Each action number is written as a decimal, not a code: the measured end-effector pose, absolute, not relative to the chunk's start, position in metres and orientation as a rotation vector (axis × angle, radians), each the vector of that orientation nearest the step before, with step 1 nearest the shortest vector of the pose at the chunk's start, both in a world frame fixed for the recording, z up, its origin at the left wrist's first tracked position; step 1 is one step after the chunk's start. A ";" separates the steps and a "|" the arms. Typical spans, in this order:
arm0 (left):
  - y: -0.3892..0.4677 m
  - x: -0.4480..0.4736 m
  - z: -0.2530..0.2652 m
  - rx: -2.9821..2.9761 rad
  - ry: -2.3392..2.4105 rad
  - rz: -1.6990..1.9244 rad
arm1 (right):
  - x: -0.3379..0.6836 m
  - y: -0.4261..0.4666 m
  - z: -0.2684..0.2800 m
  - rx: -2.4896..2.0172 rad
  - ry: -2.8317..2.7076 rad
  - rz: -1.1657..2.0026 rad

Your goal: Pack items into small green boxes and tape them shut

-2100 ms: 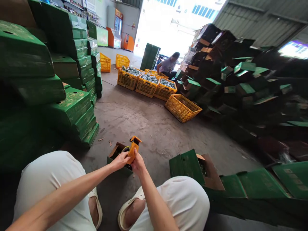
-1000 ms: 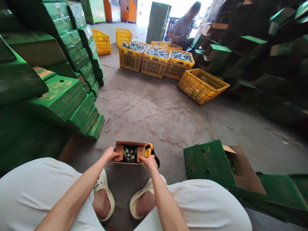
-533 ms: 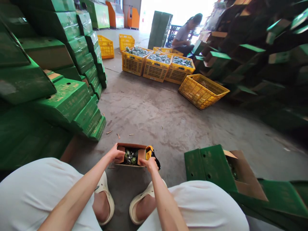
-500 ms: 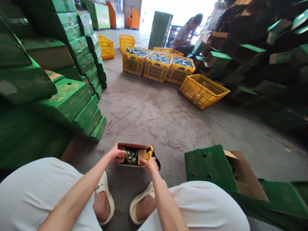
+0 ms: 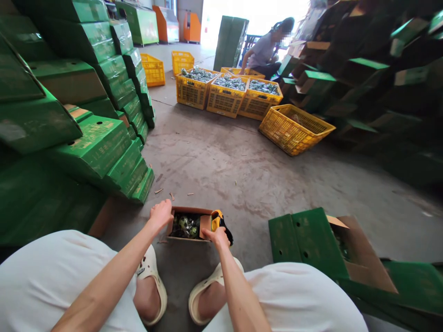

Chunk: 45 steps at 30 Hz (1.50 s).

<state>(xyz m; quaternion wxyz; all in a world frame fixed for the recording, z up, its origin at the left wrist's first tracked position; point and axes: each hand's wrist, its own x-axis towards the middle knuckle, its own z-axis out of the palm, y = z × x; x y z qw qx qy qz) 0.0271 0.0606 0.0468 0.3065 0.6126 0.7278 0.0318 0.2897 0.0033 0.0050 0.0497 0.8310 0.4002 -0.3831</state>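
A small open cardboard box (image 5: 194, 238) stands on the floor between my feet. Inside it lie green vegetables in clear plastic wrap (image 5: 187, 226). My left hand (image 5: 162, 215) is closed at the box's left end, its fingers curled by the upper edge; the left flap is hidden. At the other end, my right hand (image 5: 218, 235) has its thumb on the right flap (image 5: 205, 223), with the other fingers over the outer side. A yellow and black tool (image 5: 221, 221), apparently a tape dispenser, sits against the box's right end, partly behind my right hand.
Green cartons (image 5: 100, 138) are stacked high on the left. More cartons (image 5: 311, 240), one with open flaps, lie at my right. Yellow crates (image 5: 226, 103) of wrapped produce stand ahead, near a tilted crate (image 5: 294, 133) and a seated person (image 5: 265, 53).
My left hand has moved outward and up from the inner left flap, which no longer shows over the produce. My right hand stays at the right end. The person ahead now reaches toward a crate.
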 end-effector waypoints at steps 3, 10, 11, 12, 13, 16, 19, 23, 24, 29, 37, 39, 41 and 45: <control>0.052 0.054 0.054 1.958 1.727 -0.092 | 0.288 0.004 0.009 2.541 1.152 -1.179; 0.041 0.097 0.023 2.048 1.628 -0.423 | 0.290 0.000 0.005 2.538 1.155 -1.185; 0.042 0.097 0.020 2.056 1.618 -0.438 | 0.290 -0.001 0.004 2.538 1.155 -1.184; 0.043 0.095 0.017 2.068 1.603 -0.447 | 0.290 -0.001 0.003 2.539 1.155 -1.184; 0.043 0.094 0.016 2.083 1.586 -0.451 | 0.291 -0.001 0.003 2.539 1.156 -1.182; 0.042 0.088 0.015 2.139 1.513 -0.452 | 0.291 -0.002 0.002 2.530 1.169 -1.184; 0.035 0.083 0.015 2.206 1.395 -0.452 | 0.291 -0.004 0.001 2.529 1.182 -1.197; 0.027 0.080 0.008 2.298 1.347 -0.482 | 0.291 -0.004 -0.002 2.555 1.176 -1.200; 0.026 0.081 0.005 2.302 1.375 -0.498 | 0.291 -0.004 -0.002 2.563 1.174 -1.202; 0.028 0.090 -0.001 2.277 1.475 -0.543 | 0.290 -0.004 -0.002 2.589 1.167 -1.209; 0.021 0.081 0.007 2.260 1.343 -0.572 | 0.288 -0.017 -0.001 2.589 1.210 -1.148; 0.021 0.078 0.004 2.257 1.339 -0.562 | 0.287 -0.016 -0.002 2.592 1.231 -1.146; 0.022 0.080 0.000 2.255 1.355 -0.542 | 0.287 -0.014 -0.003 2.591 1.229 -1.154; 0.020 0.092 -0.006 2.241 1.381 -0.495 | 0.285 -0.010 -0.002 2.588 1.213 -1.149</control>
